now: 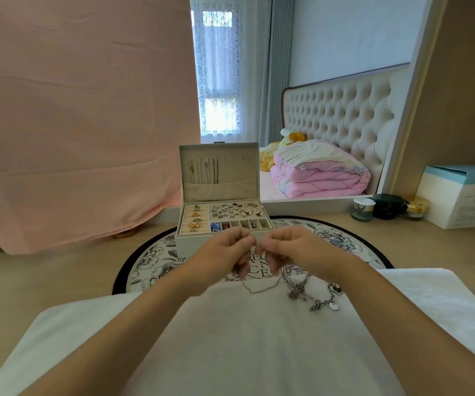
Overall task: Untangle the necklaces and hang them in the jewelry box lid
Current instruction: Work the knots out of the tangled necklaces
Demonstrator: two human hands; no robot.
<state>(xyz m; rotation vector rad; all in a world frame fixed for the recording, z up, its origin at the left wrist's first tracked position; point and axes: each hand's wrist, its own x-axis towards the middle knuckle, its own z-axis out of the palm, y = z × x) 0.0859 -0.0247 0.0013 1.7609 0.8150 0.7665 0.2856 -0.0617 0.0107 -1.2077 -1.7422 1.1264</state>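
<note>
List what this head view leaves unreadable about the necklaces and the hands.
Whether the left hand also pinches the thin chain hanging from the right hand: head view, curled fingers blurred.
Hooks holding the necklaces in the jewelry box lid: head view, too small.
Upper end of the charm chain: head view, hidden behind the right hand.

Bare forearms (pixel 133 318) lead to the left hand (pixel 225 252) and right hand (pixel 290 250).

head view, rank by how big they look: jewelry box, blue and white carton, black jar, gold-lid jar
1. jewelry box
2. blue and white carton, cropped by frame
3. black jar
4. gold-lid jar, partly hidden
</note>
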